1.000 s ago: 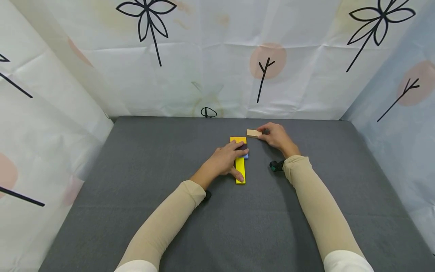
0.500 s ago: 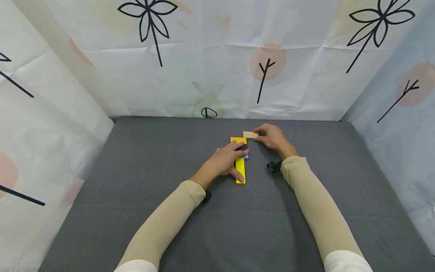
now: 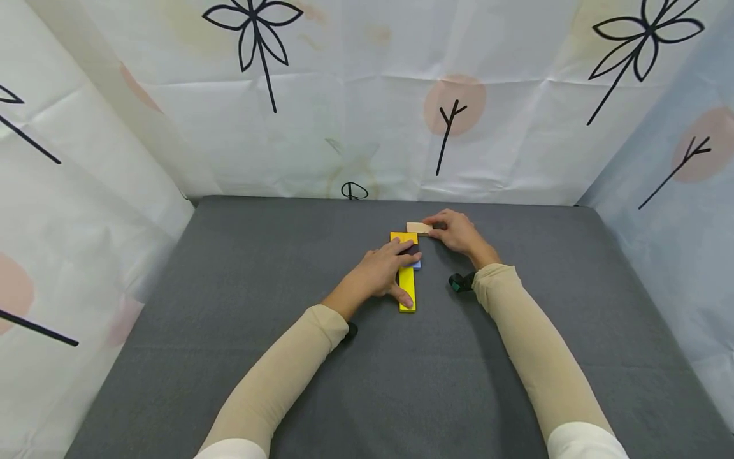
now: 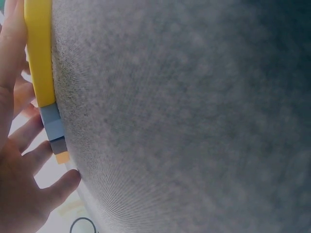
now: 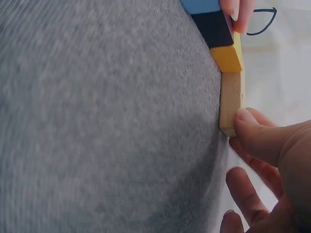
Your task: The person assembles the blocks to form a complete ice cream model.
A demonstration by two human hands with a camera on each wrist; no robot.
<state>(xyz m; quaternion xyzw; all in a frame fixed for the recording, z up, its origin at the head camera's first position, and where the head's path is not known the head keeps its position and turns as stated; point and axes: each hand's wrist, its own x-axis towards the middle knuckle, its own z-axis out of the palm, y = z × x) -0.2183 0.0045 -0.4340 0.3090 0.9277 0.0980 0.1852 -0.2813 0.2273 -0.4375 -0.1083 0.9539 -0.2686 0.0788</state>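
Note:
My left hand (image 3: 378, 271) rests on a row of flat blocks with its fingers spread. Its thumb lies on the long yellow block (image 3: 406, 287); the other fingers reach over a blue block (image 5: 200, 5), a black block (image 5: 213, 29) and a yellow block (image 3: 404, 236) at the far end, hiding parts of them. Between thumb and fingertips, my right hand (image 3: 457, 234) pinches one end of a plain wooden block (image 3: 416, 227). In the right wrist view, the wooden block's other end meets the far yellow block, apparently touching it.
A grey cloth-covered table (image 3: 258, 268) lies under the blocks. Behind it, a white curtain (image 3: 367, 127) printed with flowers and trees hangs along the table's back edge, with more fabric at both sides.
The right hand has slid the wooden block leftward, from beyond the yellow block's right corner to behind its far edge. The left hand has stayed in place on the row.

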